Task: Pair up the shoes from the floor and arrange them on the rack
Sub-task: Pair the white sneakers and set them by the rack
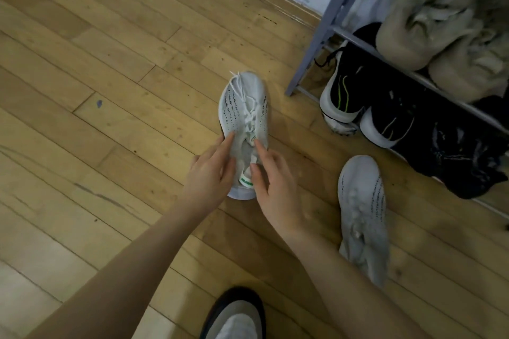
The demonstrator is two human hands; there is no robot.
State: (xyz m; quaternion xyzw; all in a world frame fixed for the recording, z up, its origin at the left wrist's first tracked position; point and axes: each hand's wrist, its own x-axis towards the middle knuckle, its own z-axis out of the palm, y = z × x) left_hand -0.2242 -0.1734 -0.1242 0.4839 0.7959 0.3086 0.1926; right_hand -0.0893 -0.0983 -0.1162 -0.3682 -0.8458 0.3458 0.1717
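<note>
A white sneaker is seen lying upright on the wooden floor just left of the rack, its long axis running away from the person, toe pointed toward the wall and heel toward the person. The heel end is reached by both hands: the left hand is laid against the left side of the collar with fingers extended, and the right hand is placed at the right side of the opening, fingers loosely spread; a firm grip cannot be told for either.

A second white sneaker is found on the floor below the rack's front edge, toe also pointed away, slightly tilted.

On the rack, two black sneakers with white soles are counted on the lower level and two beige shoes on the level above. One slipper is visible at the bottom edge.
</note>
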